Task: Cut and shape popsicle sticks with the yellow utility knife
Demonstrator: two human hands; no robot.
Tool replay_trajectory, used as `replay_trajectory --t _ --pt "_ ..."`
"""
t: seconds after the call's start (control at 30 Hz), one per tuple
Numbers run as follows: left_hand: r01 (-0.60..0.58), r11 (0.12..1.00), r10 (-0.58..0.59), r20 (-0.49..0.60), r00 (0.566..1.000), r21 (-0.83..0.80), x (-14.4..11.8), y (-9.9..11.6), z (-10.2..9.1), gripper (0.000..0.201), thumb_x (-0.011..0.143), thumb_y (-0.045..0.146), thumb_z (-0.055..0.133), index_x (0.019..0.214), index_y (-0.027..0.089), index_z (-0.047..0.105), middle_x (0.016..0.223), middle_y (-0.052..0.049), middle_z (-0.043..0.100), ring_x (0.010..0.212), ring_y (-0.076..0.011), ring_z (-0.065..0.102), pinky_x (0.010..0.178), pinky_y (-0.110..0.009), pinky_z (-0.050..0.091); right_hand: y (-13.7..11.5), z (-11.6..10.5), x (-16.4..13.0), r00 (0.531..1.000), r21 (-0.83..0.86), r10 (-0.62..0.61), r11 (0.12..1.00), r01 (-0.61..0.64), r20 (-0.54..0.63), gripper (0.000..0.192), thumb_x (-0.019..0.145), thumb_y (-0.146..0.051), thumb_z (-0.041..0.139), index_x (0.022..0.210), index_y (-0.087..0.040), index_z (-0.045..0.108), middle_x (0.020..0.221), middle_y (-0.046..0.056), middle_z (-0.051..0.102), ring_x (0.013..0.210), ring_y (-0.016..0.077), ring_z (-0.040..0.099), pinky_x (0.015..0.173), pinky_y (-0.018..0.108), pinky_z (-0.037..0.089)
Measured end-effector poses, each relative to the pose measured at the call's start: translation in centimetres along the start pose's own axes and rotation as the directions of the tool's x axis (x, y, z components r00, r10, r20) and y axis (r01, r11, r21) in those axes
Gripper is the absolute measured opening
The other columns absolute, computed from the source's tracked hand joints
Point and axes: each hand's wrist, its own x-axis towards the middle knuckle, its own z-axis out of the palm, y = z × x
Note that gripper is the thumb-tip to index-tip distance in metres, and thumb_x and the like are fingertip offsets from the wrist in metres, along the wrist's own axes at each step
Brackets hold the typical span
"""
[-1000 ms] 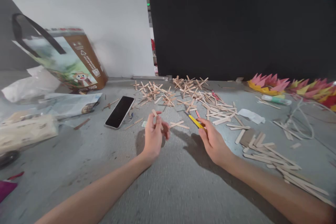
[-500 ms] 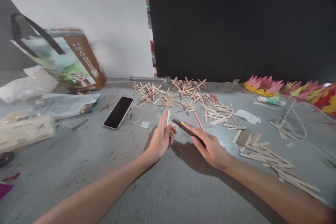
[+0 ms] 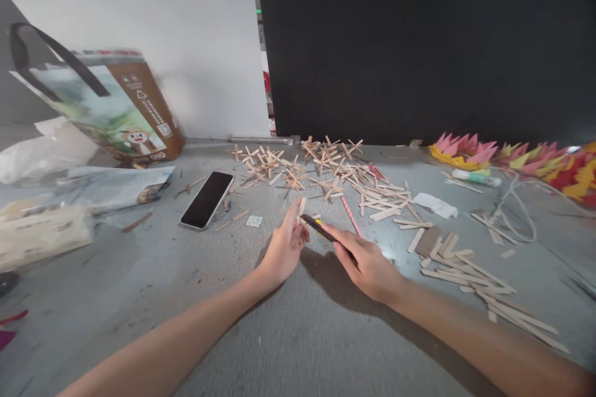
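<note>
Pinched in my left hand (image 3: 285,249) is a wooden craft stick (image 3: 302,206), its pale end sticking up past the fingertips. My right hand (image 3: 367,260) grips a black and yellow utility knife (image 3: 318,227), and the knife's front end meets the stick near my left fingers. The blade itself is too small to make out. Beyond my hands lie crossed craft sticks (image 3: 267,162) in a heap, with loose craft sticks (image 3: 384,201) to their right. A pink patterned stick (image 3: 351,216) rests just behind my right hand.
A phone (image 3: 207,200) lies left of my hands, near a small white packet (image 3: 254,221). Farther left stand a printed bag (image 3: 116,105) and plastic wrapping (image 3: 44,229). More craft sticks (image 3: 484,282), a cable (image 3: 535,223) and folded paper petals (image 3: 465,152) are on the right.
The utility knife has come closer to the craft stick and now touches it. The stick leans slightly more to the right. The whole view has shifted a little.
</note>
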Motion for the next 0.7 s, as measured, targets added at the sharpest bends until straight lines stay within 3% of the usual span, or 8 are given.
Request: replay_trajectory --t 0.33,0.47,0.6,0.7 --pt "-0.045 0.999 0.046 -0.076 0.996 0.008 0.1 -1.3 -0.2 0.053 0.088 0.027 0.065 0.141 0.023 0.059 0.074 0.001 0.06 0.069 -0.0156 0.056 0.068 -0.027 0.045 -2.3 0.9 -0.5 0.994 -0.022 0.107 0.994 -0.106 0.013 0.048 0.108 -0.023 0.041 0.155 -0.022 0.049 0.11 0.012 0.081 0.088 0.0262 0.08 0.084 0.04 0.065" --pt "-0.074 0.995 0.077 -0.056 0.995 0.066 0.0 -1.4 -0.3 0.057 0.083 0.018 0.064 0.14 0.023 0.059 0.076 0.001 0.061 0.07 -0.0154 0.057 0.069 -0.026 0.046 -3.1 0.6 -0.3 0.989 0.022 0.143 0.989 -0.144 0.031 0.046 0.108 -0.024 0.04 0.153 -0.024 0.05 0.117 0.011 0.08 0.082 0.024 0.079 0.077 0.036 0.064" --pt "-0.074 0.993 0.08 -0.063 0.995 0.089 -0.1 -1.4 -0.3 0.058 0.084 0.019 0.064 0.141 0.022 0.053 0.077 0.002 0.061 0.071 -0.015 0.056 0.067 -0.025 0.044 -3.6 0.4 -0.2 0.982 0.059 0.179 0.981 -0.183 0.062 0.045 0.108 -0.026 0.04 0.151 -0.022 0.052 0.092 0.006 0.081 0.065 0.0213 0.074 0.066 0.032 0.059" --pt "-0.068 0.993 0.075 -0.067 0.995 0.1 -0.1 -1.4 -0.2 0.056 0.087 0.02 0.061 0.141 0.021 0.048 0.077 0.002 0.059 0.071 -0.0146 0.055 0.067 -0.024 0.043 -3.8 0.3 -0.2 0.977 0.081 0.206 0.974 -0.21 0.059 0.044 0.108 -0.028 0.04 0.149 -0.022 0.055 0.088 0.004 0.079 0.055 0.0186 0.067 0.06 0.029 0.055"
